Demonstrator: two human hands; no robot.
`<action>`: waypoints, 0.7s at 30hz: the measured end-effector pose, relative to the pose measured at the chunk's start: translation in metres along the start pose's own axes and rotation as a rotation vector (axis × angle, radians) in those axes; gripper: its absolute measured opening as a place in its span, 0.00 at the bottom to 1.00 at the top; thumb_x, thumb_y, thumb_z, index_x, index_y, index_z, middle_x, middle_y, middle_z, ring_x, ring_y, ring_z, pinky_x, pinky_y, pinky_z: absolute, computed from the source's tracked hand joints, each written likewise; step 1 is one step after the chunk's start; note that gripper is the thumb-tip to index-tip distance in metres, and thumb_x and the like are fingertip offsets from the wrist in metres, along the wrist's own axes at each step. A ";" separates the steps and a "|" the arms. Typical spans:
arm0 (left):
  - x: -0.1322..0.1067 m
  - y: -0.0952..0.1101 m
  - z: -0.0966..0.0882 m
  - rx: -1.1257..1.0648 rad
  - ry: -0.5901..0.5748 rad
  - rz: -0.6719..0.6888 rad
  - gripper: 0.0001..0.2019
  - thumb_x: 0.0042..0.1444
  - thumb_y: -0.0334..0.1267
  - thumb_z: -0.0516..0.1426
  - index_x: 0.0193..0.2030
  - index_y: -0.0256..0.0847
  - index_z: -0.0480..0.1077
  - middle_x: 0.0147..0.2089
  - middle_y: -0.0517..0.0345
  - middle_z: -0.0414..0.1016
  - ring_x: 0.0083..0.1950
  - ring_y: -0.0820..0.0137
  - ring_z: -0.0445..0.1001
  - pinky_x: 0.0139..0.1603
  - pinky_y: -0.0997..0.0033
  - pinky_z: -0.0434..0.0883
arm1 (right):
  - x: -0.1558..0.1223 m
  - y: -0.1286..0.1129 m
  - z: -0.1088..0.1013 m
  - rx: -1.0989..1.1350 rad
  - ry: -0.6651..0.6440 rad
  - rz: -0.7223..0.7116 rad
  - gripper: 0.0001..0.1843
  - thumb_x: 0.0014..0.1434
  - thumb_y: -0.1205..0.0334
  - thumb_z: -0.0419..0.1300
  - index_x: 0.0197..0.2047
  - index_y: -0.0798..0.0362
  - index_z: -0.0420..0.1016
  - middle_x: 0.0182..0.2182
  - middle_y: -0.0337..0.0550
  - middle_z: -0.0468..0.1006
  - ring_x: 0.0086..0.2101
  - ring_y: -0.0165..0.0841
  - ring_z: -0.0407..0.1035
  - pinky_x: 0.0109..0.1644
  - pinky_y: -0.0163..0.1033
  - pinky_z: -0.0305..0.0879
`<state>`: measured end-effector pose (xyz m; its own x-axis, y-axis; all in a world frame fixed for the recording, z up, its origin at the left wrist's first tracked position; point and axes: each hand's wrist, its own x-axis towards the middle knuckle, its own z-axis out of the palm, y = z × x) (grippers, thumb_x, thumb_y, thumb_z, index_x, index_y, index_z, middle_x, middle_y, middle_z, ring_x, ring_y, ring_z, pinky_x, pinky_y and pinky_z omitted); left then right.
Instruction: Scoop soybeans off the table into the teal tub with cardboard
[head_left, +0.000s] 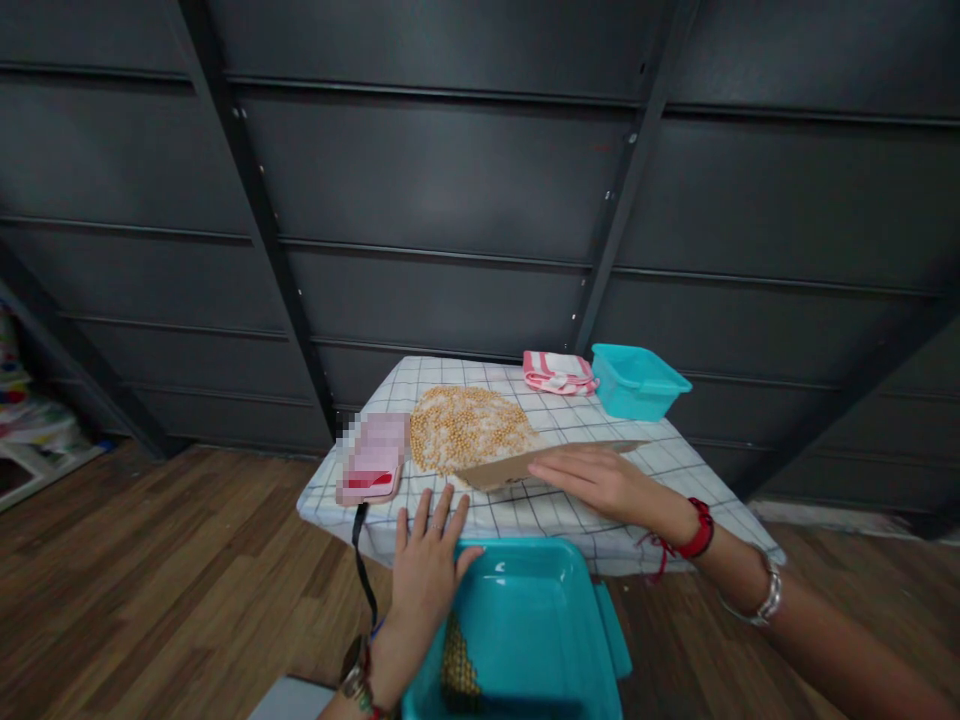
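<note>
My right hand (592, 480) grips a flat strip of brown cardboard (499, 471), its fingers lying along the top. The cardboard's left end is beside a spread heap of yellow grains (469, 425) mixed with white granules, on the checked tablecloth. My left hand (429, 560) is open, its fingers spread at the table's near edge beside the rim of a large teal tub (532, 620). Some yellow grains (459, 670) lie inside the tub at its left side. Whether the left fingertips press on the cloth is hard to tell.
A pink phone-like object (375, 465), partly blurred out, lies left of the heap with a black strap (363, 560) hanging down. At the back right are a folded pink-and-white cloth (559, 372) and a small teal basket (637, 385). A dark metal shutter wall (435, 180) stands behind.
</note>
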<state>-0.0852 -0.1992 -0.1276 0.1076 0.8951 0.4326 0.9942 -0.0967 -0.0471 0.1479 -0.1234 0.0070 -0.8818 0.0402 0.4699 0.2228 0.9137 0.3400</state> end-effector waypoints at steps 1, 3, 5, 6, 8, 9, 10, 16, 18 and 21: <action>0.000 0.000 0.000 0.002 -0.004 -0.001 0.27 0.55 0.55 0.47 0.61 0.52 0.52 0.62 0.54 0.60 0.61 0.52 0.57 0.56 0.43 0.55 | -0.002 -0.001 -0.002 0.001 -0.003 -0.005 0.23 0.61 0.75 0.44 0.59 0.55 0.57 0.43 0.48 0.75 0.44 0.32 0.68 0.45 0.41 0.70; 0.000 0.001 -0.001 0.010 -0.015 0.000 0.27 0.55 0.55 0.48 0.61 0.52 0.53 0.62 0.55 0.59 0.61 0.52 0.57 0.56 0.44 0.56 | -0.006 -0.005 -0.008 -0.013 -0.023 -0.006 0.23 0.61 0.75 0.44 0.58 0.56 0.58 0.42 0.48 0.75 0.44 0.32 0.68 0.45 0.40 0.70; 0.000 0.001 -0.002 0.018 -0.024 0.001 0.27 0.55 0.55 0.48 0.60 0.51 0.54 0.62 0.55 0.59 0.61 0.52 0.57 0.56 0.44 0.56 | -0.012 -0.008 -0.015 -0.041 -0.047 -0.001 0.23 0.61 0.76 0.43 0.58 0.56 0.58 0.42 0.48 0.75 0.44 0.31 0.69 0.44 0.40 0.70; 0.000 0.002 -0.003 0.021 -0.026 0.001 0.28 0.54 0.55 0.49 0.60 0.51 0.54 0.62 0.55 0.59 0.61 0.52 0.57 0.56 0.44 0.57 | -0.014 -0.010 -0.018 -0.055 -0.058 0.004 0.23 0.61 0.76 0.42 0.58 0.56 0.58 0.42 0.48 0.76 0.43 0.31 0.69 0.44 0.39 0.70; 0.000 0.003 -0.004 0.023 -0.026 -0.003 0.28 0.54 0.55 0.49 0.60 0.50 0.54 0.62 0.55 0.59 0.61 0.52 0.57 0.56 0.44 0.57 | -0.019 -0.013 -0.023 -0.070 -0.078 0.010 0.23 0.61 0.76 0.42 0.58 0.56 0.58 0.42 0.47 0.76 0.43 0.31 0.70 0.43 0.38 0.70; 0.000 0.003 -0.004 0.022 -0.022 -0.006 0.28 0.54 0.55 0.49 0.60 0.50 0.54 0.62 0.55 0.59 0.61 0.52 0.57 0.56 0.43 0.57 | -0.020 -0.015 -0.025 -0.071 -0.085 0.011 0.23 0.61 0.76 0.42 0.58 0.56 0.57 0.42 0.47 0.76 0.43 0.31 0.70 0.43 0.38 0.70; 0.000 0.003 -0.004 0.020 -0.017 -0.008 0.28 0.54 0.55 0.49 0.60 0.50 0.54 0.62 0.55 0.59 0.61 0.52 0.58 0.56 0.43 0.57 | -0.021 -0.016 -0.027 -0.069 -0.088 0.011 0.24 0.61 0.76 0.42 0.59 0.56 0.57 0.43 0.47 0.75 0.43 0.32 0.70 0.43 0.38 0.70; 0.001 0.002 -0.003 0.023 -0.010 -0.007 0.28 0.54 0.56 0.49 0.60 0.51 0.55 0.61 0.55 0.60 0.61 0.52 0.58 0.56 0.43 0.57 | -0.027 -0.021 -0.031 -0.071 -0.051 0.017 0.28 0.60 0.77 0.42 0.63 0.56 0.46 0.42 0.46 0.76 0.41 0.32 0.70 0.40 0.38 0.71; 0.001 0.002 -0.003 0.020 -0.012 -0.007 0.28 0.54 0.56 0.49 0.60 0.51 0.54 0.62 0.55 0.60 0.61 0.52 0.57 0.56 0.43 0.56 | -0.029 -0.022 -0.031 -0.077 -0.044 0.023 0.30 0.60 0.79 0.41 0.64 0.56 0.43 0.41 0.46 0.76 0.41 0.32 0.70 0.41 0.37 0.71; 0.001 0.002 -0.001 0.020 -0.016 -0.009 0.28 0.54 0.55 0.49 0.60 0.50 0.54 0.62 0.55 0.59 0.61 0.52 0.57 0.56 0.42 0.56 | -0.036 -0.025 -0.032 -0.069 -0.051 0.040 0.29 0.60 0.78 0.42 0.64 0.56 0.44 0.42 0.46 0.76 0.43 0.31 0.69 0.43 0.37 0.70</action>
<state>-0.0833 -0.1992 -0.1262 0.0989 0.9027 0.4188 0.9949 -0.0804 -0.0616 0.1875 -0.1602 0.0077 -0.8913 0.0985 0.4426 0.2850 0.8809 0.3778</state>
